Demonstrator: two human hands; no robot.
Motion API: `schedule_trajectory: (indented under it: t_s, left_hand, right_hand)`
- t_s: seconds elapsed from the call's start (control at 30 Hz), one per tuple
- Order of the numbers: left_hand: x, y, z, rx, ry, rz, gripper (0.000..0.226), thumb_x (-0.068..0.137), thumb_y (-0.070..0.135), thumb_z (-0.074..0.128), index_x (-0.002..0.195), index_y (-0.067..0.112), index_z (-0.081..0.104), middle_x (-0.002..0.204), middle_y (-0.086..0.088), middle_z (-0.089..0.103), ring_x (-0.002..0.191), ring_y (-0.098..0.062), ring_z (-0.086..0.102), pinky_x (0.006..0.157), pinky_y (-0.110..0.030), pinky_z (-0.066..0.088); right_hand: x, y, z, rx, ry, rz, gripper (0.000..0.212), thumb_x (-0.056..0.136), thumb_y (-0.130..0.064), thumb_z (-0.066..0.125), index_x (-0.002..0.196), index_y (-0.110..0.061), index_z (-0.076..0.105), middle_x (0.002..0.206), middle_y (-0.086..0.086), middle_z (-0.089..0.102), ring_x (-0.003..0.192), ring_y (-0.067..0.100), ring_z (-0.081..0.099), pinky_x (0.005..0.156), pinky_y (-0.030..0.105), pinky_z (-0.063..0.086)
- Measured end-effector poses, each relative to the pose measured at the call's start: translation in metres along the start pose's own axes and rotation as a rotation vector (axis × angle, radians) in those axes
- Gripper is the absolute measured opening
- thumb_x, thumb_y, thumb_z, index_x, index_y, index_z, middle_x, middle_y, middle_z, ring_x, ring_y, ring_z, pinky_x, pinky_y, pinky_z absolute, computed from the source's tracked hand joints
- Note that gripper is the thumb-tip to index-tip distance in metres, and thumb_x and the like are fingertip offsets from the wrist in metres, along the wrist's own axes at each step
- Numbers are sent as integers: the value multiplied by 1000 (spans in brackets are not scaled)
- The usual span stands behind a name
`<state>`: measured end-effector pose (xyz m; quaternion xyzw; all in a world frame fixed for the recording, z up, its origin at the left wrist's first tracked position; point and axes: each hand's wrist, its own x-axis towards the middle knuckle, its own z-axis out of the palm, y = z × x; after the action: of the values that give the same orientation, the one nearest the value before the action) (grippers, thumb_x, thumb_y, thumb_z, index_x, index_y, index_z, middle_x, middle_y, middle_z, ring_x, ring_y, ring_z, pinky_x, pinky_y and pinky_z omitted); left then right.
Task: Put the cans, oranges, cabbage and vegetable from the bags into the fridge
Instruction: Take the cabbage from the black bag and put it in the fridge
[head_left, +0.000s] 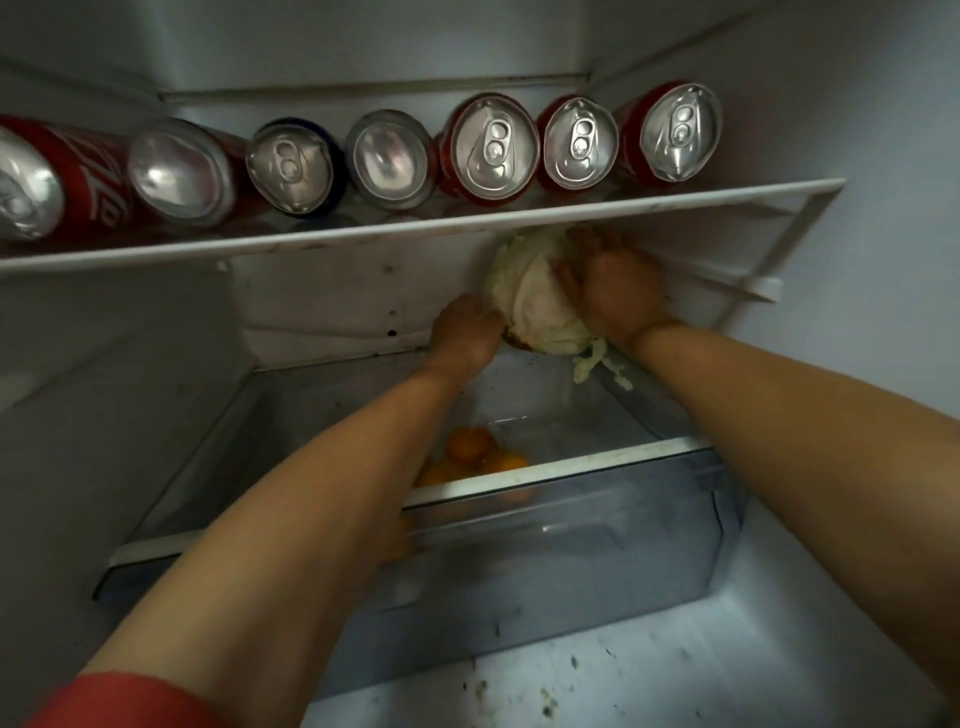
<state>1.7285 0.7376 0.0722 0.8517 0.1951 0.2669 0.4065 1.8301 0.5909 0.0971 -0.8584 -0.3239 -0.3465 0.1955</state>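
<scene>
A pale green cabbage (535, 299) sits at the back right of the fridge's lower glass shelf (322, 415). My left hand (467, 332) holds its lower left side and my right hand (613, 291) grips its right side. A loose leaf (597, 364) hangs below it. Several cans (493, 148) lie on their sides in a row on the upper shelf (415, 228). Several oranges (478, 457) lie in the clear drawer (597, 540) under the glass shelf, partly hidden by my left forearm.
The upper shelf's front edge runs just above the cabbage and my hands. The fridge's right wall (883, 312) carries a white shelf bracket (763, 288) near my right wrist. Bits of leaf lie on the fridge floor (571, 675) in front of the drawer.
</scene>
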Motion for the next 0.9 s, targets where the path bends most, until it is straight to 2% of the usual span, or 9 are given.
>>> schedule_trajectory:
  t_s: [0.07, 0.17, 0.23, 0.3, 0.37, 0.47, 0.53, 0.83, 0.9]
  left_hand:
    - [-11, -1, -11, 137, 29, 2, 26, 92, 28, 50, 99, 8, 65, 95, -5, 63, 93, -24, 60, 80, -29, 49]
    - [-36, 5, -24, 340, 53, 3, 30, 94, 28, 48, 112, 9, 63, 115, -13, 62, 103, -30, 59, 83, -31, 48]
    - [-53, 11, -28, 471, 31, 7, 33, 96, 32, 43, 114, 11, 60, 118, -14, 60, 104, -32, 58, 83, -34, 49]
    - [-73, 17, -30, 560, 19, 30, 32, 96, 32, 41, 110, 11, 60, 115, -16, 61, 100, -33, 59, 75, -33, 46]
    - [-92, 18, -33, 573, 13, 75, 27, 95, 30, 45, 110, 12, 60, 113, -15, 62, 97, -32, 59, 73, -33, 44]
    - [-123, 18, -42, 573, -11, 106, 32, 93, 32, 52, 119, 13, 55, 119, -13, 60, 105, -32, 57, 83, -37, 48]
    - [-140, 20, -50, 604, 4, 89, 34, 92, 35, 53, 118, 13, 56, 120, -14, 59, 107, -34, 56, 87, -41, 49]
    - [-242, 28, -76, 805, 165, 105, 23, 90, 30, 52, 104, 14, 62, 108, -12, 63, 98, -34, 59, 78, -37, 48]
    - [-278, 25, -80, 829, 203, 107, 22, 88, 29, 53, 101, 14, 63, 105, -11, 64, 95, -35, 60, 78, -40, 50]
  right_hand:
    - [-11, -3, -13, -44, -51, 9, 52, 96, -42, 44, 139, -13, 43, 139, 17, 44, 121, 38, 46, 91, 43, 42]
    - [-35, -9, -34, -52, -110, 58, 47, 94, -40, 46, 133, -14, 48, 134, 16, 48, 121, 38, 45, 90, 41, 42]
    - [-56, -13, -46, -27, -128, 67, 44, 93, -38, 48, 129, -14, 52, 130, 17, 51, 116, 38, 49, 85, 41, 44]
    - [-78, -17, -56, -29, -139, 55, 43, 92, -36, 50, 129, -15, 53, 128, 17, 53, 113, 39, 53, 83, 42, 46]
    - [-94, -22, -67, -40, -170, 56, 45, 90, -36, 51, 131, -18, 53, 129, 16, 54, 113, 38, 54, 84, 42, 47]
    - [-112, -31, -81, -13, -195, 51, 45, 91, -37, 51, 132, -18, 52, 127, 17, 54, 115, 37, 51, 84, 43, 47]
    - [-123, -38, -87, 18, -197, 35, 46, 91, -37, 51, 133, -18, 52, 126, 17, 53, 116, 36, 49, 83, 43, 47]
    - [-182, -69, -110, 133, -237, -136, 42, 91, -35, 50, 127, -15, 55, 127, 12, 55, 116, 33, 50, 86, 43, 46]
    - [-202, -77, -114, 179, -241, -204, 40, 91, -35, 51, 125, -16, 56, 124, 10, 56, 115, 31, 52, 85, 42, 47]
